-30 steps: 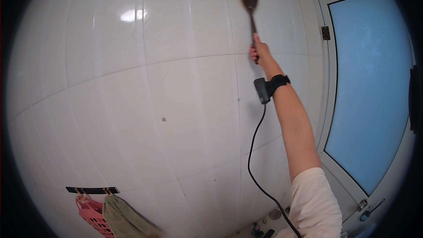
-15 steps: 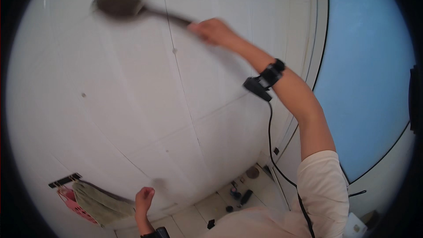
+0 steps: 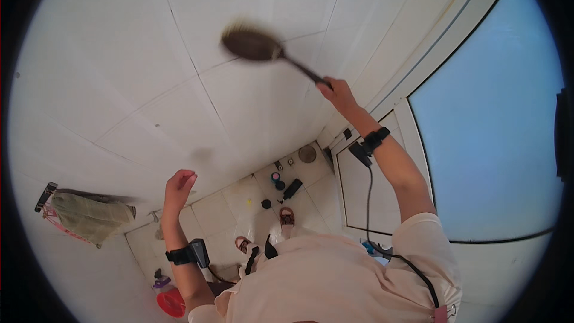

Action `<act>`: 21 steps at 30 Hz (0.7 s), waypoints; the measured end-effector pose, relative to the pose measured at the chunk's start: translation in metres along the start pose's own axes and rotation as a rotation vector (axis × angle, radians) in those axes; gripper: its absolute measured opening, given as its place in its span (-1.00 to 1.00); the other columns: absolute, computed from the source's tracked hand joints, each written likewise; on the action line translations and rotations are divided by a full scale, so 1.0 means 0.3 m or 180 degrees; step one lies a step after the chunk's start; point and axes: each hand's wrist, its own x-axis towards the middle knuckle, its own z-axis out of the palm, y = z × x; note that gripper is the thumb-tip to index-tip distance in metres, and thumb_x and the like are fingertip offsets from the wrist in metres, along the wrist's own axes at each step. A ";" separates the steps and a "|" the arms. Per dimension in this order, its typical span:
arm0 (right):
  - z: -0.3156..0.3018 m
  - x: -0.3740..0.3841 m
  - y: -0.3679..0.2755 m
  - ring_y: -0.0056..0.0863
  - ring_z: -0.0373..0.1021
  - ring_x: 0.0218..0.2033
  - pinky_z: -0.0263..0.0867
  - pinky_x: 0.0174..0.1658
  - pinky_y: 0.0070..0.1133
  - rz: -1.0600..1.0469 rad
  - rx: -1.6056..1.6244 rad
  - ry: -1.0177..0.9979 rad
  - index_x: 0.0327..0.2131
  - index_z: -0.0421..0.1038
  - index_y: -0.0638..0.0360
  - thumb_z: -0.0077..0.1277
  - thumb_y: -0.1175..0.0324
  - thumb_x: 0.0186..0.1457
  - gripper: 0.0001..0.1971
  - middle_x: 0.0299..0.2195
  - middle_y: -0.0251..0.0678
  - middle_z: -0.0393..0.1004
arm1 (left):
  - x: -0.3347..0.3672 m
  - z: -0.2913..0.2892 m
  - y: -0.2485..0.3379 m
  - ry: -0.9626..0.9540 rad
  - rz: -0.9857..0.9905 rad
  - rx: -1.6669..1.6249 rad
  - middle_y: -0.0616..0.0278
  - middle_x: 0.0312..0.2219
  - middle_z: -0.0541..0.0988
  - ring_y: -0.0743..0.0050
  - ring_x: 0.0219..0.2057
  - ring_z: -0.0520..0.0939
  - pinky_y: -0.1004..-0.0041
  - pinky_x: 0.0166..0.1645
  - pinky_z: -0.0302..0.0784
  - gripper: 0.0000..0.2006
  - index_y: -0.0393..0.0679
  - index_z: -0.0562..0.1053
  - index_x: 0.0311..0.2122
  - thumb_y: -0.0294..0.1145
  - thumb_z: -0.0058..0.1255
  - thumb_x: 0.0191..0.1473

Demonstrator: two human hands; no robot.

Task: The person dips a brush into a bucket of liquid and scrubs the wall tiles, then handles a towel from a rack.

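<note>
My right hand (image 3: 339,96) is closed round the end of the handle of a long-handled scrubbing brush (image 3: 250,45). The brush has a dark brown oval head, and pale bristles show along its far side. The head is up against or close to the white tiled wall (image 3: 113,42); I cannot tell whether the bristles touch it, as they are blurred. Lower down at the left, my left hand (image 3: 179,188) is raised near the wall with its fingers curled together and nothing visible in them. Each forearm wears a black strapped device with a cable.
A green towel (image 3: 89,215) hangs from a dark hook rack at the left. On the tiled floor (image 3: 212,215) lie a black bottle (image 3: 292,189), several small round items and a round drain cover (image 3: 307,154). A red basin (image 3: 171,302) is lower left; a blue-panelled door (image 3: 490,131) stands right.
The brush and my right hand have moved down and to the right across the wall. My view has tipped downward, showing more floor and my sandalled feet. My left hand is still raised and curled.
</note>
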 end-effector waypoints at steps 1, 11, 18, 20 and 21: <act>-0.023 -0.037 0.051 -0.44 0.27 -0.69 0.14 -0.60 -0.54 -0.0193 -0.1247 -0.0410 -0.61 0.31 0.17 -0.13 0.01 0.02 -0.60 -0.75 -0.32 0.30 | 0.005 0.029 0.009 -0.0113 -0.0121 0.0096 0.31 -0.46 0.49 0.64 -0.37 0.46 0.62 -0.24 0.36 -0.89 -0.27 0.39 -0.34 -0.47 -0.04 0.01; -0.300 0.075 -0.137 -0.68 0.10 -0.75 0.02 -0.66 -0.70 -0.0238 -0.0572 0.0778 -0.64 0.24 0.21 -0.10 0.14 0.05 -0.64 -0.78 -0.46 0.19 | -0.031 0.068 -0.165 -0.0152 -0.0354 0.0007 0.31 -0.47 0.50 0.65 -0.39 0.47 0.62 -0.27 0.37 -0.86 -0.26 0.38 -0.34 -0.42 -0.03 0.00; 0.195 -0.048 0.141 -0.20 0.27 -0.65 0.16 -0.54 -0.41 -0.0141 -0.1419 -0.0806 -0.56 0.31 0.28 -0.12 0.12 0.04 -0.63 -0.70 -0.10 0.32 | -0.048 0.079 -0.173 -0.0200 -0.0046 -0.0035 0.28 -0.45 0.50 0.62 -0.39 0.47 0.58 -0.27 0.40 -0.86 -0.27 0.38 -0.34 -0.45 0.00 -0.02; 0.374 -0.174 0.156 -0.04 0.28 -0.55 0.15 -0.50 -0.28 -0.0485 -0.2249 -0.1424 -0.60 0.30 0.25 -0.11 -0.01 0.00 -0.56 -0.65 -0.03 0.32 | -0.096 0.061 -0.207 -0.0154 -0.0282 0.0054 0.27 -0.46 0.50 0.59 -0.40 0.48 0.57 -0.28 0.41 -0.86 -0.26 0.38 -0.34 -0.45 0.00 -0.02; 0.448 -0.226 0.184 -0.04 0.28 -0.56 0.16 -0.49 -0.27 -0.0488 -0.2344 -0.1675 -0.60 0.32 0.24 -0.14 -0.04 0.00 -0.54 -0.66 -0.04 0.33 | -0.127 0.062 -0.289 0.0054 -0.0165 0.0005 0.26 -0.47 0.50 0.56 -0.42 0.49 0.55 -0.30 0.42 -0.86 -0.25 0.39 -0.35 -0.43 0.00 -0.02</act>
